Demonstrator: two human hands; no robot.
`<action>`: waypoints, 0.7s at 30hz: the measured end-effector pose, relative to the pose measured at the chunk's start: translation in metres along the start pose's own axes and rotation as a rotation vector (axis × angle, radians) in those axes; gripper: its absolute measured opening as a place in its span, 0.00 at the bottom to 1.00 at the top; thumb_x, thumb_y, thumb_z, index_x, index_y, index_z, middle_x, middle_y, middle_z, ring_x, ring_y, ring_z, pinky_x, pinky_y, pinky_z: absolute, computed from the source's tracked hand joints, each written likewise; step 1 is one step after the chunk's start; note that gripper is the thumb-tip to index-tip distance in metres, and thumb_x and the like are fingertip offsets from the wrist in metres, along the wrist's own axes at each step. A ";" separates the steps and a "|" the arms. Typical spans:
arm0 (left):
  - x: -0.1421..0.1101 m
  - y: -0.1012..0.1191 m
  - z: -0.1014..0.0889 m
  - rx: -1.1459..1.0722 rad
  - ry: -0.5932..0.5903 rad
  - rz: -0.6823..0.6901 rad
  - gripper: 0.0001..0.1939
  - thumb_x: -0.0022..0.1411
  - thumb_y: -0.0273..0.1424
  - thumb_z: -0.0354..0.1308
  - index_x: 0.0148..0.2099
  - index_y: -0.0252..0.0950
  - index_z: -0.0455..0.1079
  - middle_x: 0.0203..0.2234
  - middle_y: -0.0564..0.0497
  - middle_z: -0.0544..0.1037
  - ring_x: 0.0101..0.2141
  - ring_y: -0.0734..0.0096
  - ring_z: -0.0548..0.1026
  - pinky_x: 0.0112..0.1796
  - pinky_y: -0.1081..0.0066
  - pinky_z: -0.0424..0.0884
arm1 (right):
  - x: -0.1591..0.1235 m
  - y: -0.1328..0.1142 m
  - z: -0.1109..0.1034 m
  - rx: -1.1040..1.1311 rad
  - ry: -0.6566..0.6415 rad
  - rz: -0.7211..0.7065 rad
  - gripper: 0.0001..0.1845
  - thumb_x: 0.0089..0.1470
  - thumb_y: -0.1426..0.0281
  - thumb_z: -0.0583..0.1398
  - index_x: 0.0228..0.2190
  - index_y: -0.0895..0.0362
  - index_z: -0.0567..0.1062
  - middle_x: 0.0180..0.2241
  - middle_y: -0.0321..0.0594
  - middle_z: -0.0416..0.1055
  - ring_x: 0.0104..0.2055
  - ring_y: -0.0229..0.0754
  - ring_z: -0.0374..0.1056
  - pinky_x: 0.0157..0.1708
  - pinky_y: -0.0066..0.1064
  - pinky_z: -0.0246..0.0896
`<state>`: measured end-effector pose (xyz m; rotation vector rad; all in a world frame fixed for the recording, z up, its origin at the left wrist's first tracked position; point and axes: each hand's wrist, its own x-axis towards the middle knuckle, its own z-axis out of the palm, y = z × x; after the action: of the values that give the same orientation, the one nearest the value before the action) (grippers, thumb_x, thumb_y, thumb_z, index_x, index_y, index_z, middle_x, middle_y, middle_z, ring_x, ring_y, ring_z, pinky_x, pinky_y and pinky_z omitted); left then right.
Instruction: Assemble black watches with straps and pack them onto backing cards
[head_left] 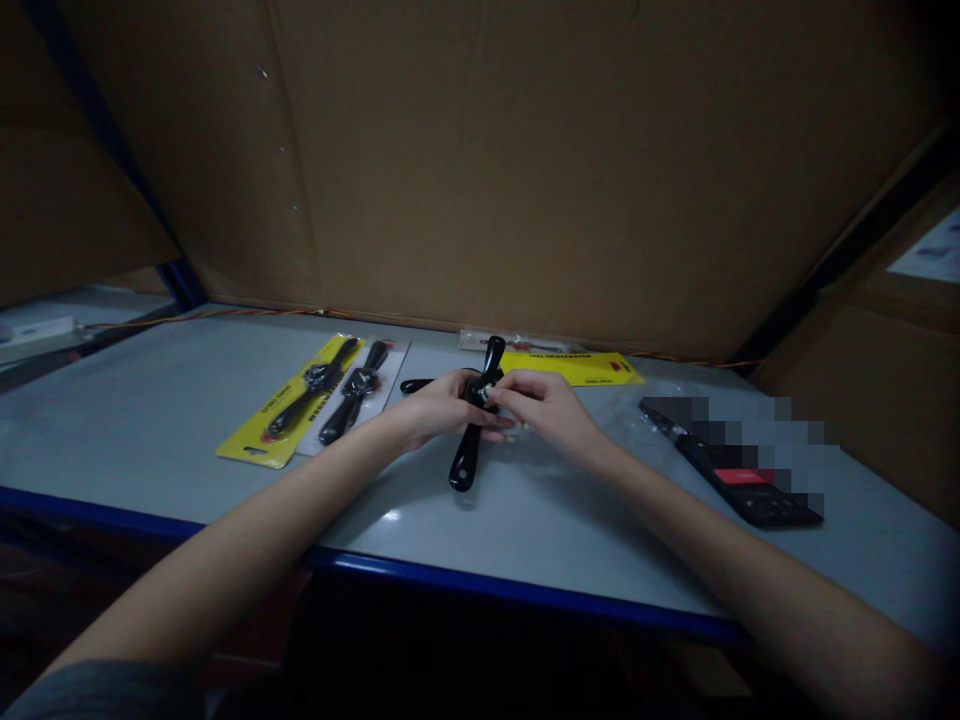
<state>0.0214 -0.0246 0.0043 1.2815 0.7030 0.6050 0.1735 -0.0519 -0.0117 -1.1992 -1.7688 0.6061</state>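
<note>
A black spokeshave point(466, 455) is held up over the middle of the table, its two handles pointing away from and towards me. My left hand point(442, 408) is closed around its middle part. With pinched fingers, my right hand point(546, 408) grips a small silvery knob point(486, 392) at the spokeshave's centre. Part of the tool's body is hidden by my fingers. Behind my left hand, another black handle point(415, 385) sticks out to the left; the rest of it is covered.
Two more spokeshaves lie at the left, one on a yellow card point(247, 440), one on a white card point(390, 375). A yellow card point(570, 368) lies at the back, clear plastic point(637, 405) and a black, partly blurred-out object point(780, 510) at right. Cardboard point(525, 180) walls the table point(150, 420).
</note>
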 end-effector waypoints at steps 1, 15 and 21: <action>0.001 0.000 -0.001 -0.010 -0.010 0.009 0.18 0.47 0.12 0.56 0.40 0.30 0.64 0.30 0.51 0.73 0.31 0.72 0.76 0.38 0.65 0.73 | 0.000 -0.001 -0.001 -0.022 0.034 -0.019 0.07 0.48 0.66 0.58 0.26 0.57 0.70 0.18 0.30 0.59 0.21 0.33 0.55 0.22 0.26 0.48; 0.006 -0.011 -0.003 0.002 -0.109 0.046 0.15 0.47 0.15 0.60 0.38 0.30 0.65 0.33 0.47 0.73 0.32 0.68 0.76 0.41 0.58 0.72 | -0.001 0.005 0.001 -0.229 0.015 -0.008 0.13 0.53 0.66 0.53 0.21 0.57 0.69 0.19 0.33 0.65 0.23 0.35 0.60 0.23 0.27 0.48; 0.004 -0.006 -0.002 -0.025 -0.019 0.015 0.17 0.46 0.13 0.59 0.39 0.30 0.64 0.30 0.50 0.72 0.30 0.71 0.76 0.40 0.60 0.72 | -0.002 0.001 -0.004 -0.380 0.117 -0.055 0.07 0.49 0.68 0.56 0.32 0.55 0.70 0.18 0.30 0.60 0.21 0.35 0.57 0.22 0.27 0.46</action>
<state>0.0226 -0.0218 -0.0026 1.2685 0.6689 0.6111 0.1781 -0.0532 -0.0113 -1.4035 -1.8602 0.1637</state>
